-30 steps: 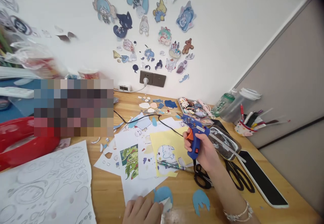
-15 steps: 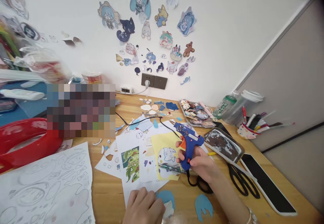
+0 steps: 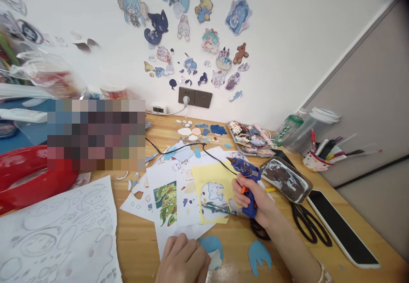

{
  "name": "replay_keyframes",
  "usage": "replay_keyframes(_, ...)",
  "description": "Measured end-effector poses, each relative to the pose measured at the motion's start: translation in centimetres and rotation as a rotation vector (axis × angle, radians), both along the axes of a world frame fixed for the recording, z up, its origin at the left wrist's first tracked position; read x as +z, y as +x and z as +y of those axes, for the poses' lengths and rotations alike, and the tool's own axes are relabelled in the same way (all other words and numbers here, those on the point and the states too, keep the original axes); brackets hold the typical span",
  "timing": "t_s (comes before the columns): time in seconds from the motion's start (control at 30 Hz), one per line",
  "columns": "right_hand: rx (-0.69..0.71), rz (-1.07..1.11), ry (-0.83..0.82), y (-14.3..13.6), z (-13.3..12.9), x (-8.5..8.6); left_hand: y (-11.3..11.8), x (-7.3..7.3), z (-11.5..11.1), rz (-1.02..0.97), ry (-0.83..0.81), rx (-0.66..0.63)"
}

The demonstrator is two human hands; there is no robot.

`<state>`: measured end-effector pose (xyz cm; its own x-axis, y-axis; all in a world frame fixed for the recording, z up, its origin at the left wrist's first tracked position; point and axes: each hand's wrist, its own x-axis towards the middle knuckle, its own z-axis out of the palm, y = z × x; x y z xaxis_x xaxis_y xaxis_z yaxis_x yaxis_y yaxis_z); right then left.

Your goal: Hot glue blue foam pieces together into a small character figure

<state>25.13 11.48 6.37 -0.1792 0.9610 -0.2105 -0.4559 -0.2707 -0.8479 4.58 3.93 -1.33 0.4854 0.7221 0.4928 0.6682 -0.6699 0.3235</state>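
Observation:
My right hand (image 3: 255,197) is wrapped round the handle of a blue glue gun (image 3: 247,172), whose nozzle points up and left. My left hand (image 3: 183,259) rests at the bottom centre with its fingers curled; whatever is under them is hidden. Beside it lie a light blue cutout (image 3: 212,245) and a white piece (image 3: 215,259) that touches or nearly touches the fingers. Another blue cutout (image 3: 259,257) lies on the wood to the right. A yellow sheet (image 3: 200,180) and a pen (image 3: 219,208) are left of the glue gun.
A black cord crosses the papers. Scissors (image 3: 309,227), a phone-like white-edged slab (image 3: 345,232) and a stained tray (image 3: 284,178) lie right. A pen cup (image 3: 316,160) stands behind. At left are a red ring-shaped object (image 3: 60,185) and a drawing sheet (image 3: 70,232).
My right hand has moved right with the glue gun, turned it and wrapped further over its handle. The left hand has barely moved. The view has shifted slightly.

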Motion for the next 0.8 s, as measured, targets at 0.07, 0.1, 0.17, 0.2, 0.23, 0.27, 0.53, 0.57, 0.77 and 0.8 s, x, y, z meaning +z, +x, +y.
replay_keyframes(0.07, -0.011, -0.034, -0.002, 0.1, -0.1, 0.3, 0.1, 0.4, -0.2, -0.036, -0.047, 0.006)
replay_keyframes(0.1, -0.013, -0.049, 0.0, 0.2, -0.2, 0.4, 0.2, 0.6, -0.3, -0.051, -0.075, 0.015)
replay_keyframes(0.17, -0.006, -0.071, 0.001, 0.2, -0.2, 0.5, 0.3, 1.1, -0.6, -0.076, -0.135, 0.031)
replay_keyframes(0.2, 0.002, -0.079, 0.001, 0.2, -0.2, 0.5, 0.3, 1.3, -0.6, -0.08, -0.169, 0.03)
replay_keyframes(0.23, 0.011, -0.087, 0.002, 0.2, -0.2, 0.4, 0.3, 1.5, -0.6, -0.081, -0.2, 0.023)
replay_keyframes(0.27, 0.018, -0.096, 0.002, 0.2, -0.3, 0.3, 0.3, 1.7, -0.6, -0.079, -0.227, 0.013)
replay_keyframes(0.53, 0.023, -0.145, -0.011, -0.2, -0.4, 0.1, 0.1, 2.2, -0.4, -0.076, -0.362, 0.036)
replay_keyframes(0.57, 0.021, -0.151, -0.016, -0.2, -0.3, 0.1, 0.1, 2.2, -0.4, -0.077, -0.367, 0.044)
replay_keyframes(0.77, 0.003, -0.152, -0.025, -0.2, -0.2, 0.1, 0.2, 2.5, -0.6, -0.045, -0.375, 0.062)
replay_keyframes(0.8, 0.003, -0.15, -0.02, -0.2, -0.2, 0.0, 0.2, 2.5, -0.5, -0.032, -0.376, 0.063)
